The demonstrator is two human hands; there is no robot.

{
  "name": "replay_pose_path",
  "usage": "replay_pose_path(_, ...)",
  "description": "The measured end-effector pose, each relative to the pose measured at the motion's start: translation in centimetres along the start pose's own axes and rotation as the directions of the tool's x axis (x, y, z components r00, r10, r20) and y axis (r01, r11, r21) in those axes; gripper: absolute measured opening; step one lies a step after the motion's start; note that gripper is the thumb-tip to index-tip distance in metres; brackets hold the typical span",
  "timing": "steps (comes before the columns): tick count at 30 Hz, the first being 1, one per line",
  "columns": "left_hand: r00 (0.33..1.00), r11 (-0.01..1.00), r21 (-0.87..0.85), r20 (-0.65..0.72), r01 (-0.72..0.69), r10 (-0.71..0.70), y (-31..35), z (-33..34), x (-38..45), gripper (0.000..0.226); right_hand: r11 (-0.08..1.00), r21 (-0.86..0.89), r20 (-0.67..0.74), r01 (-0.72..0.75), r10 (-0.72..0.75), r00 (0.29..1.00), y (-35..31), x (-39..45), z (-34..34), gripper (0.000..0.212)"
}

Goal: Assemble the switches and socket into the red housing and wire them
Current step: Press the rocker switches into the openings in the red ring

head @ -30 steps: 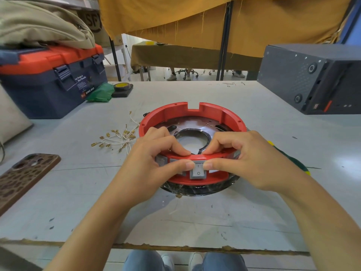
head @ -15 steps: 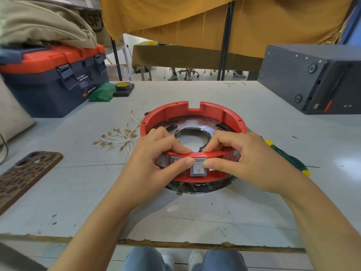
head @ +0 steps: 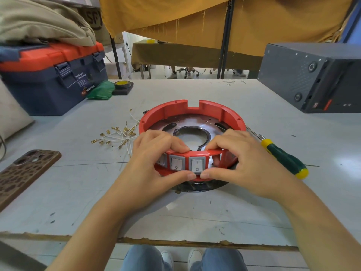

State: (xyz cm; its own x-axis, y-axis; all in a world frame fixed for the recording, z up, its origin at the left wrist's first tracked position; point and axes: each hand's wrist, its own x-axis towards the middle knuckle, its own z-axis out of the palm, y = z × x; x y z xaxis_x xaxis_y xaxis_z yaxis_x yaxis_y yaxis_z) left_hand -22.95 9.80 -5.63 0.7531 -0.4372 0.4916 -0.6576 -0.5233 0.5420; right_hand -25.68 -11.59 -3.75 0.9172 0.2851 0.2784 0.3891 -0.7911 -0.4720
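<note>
The red ring housing (head: 192, 112) lies flat on the grey table, its near wall facing me. Two grey rocker switches (head: 197, 164) sit side by side in that near wall, and a third shows partly behind my left fingers. My left hand (head: 154, 165) grips the near wall from the left, fingers over the top rim and thumb under the switches. My right hand (head: 240, 161) grips it from the right the same way, and the two thumbs almost touch below the right switch. A bunch of white wires with brass terminals (head: 119, 134) lies left of the housing.
A green and yellow screwdriver (head: 283, 157) lies right of the housing. A phone in a brown patterned case (head: 25, 171) is at the left. A blue and orange toolbox (head: 50, 77), green cloth and yellow tape roll (head: 122, 84) stand at the back left, a dark grey box (head: 312, 75) at the back right.
Both thumbs have slid down from the switch faces to the lower edge of the wall, uncovering two switches. The housing has stayed in place.
</note>
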Motion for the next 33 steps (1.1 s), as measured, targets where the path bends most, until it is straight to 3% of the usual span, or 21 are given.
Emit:
replay_pose_path(24, 0.998, 0.999, 0.019, 0.047, 0.047, -0.048, 0.25, -0.25, -0.04, 0.03, 0.999, -0.029, -0.008, 0.014, -0.014, 1.0, 0.31, 0.58, 0.2, 0.025)
replay_pose_path(33, 0.997, 0.997, -0.046, -0.022, 0.067, -0.068, 0.8, -0.07, 0.29, 0.026, 0.999, 0.033, 0.034, 0.012, -0.013, 0.999, 0.25, 0.35, -0.42, 0.027)
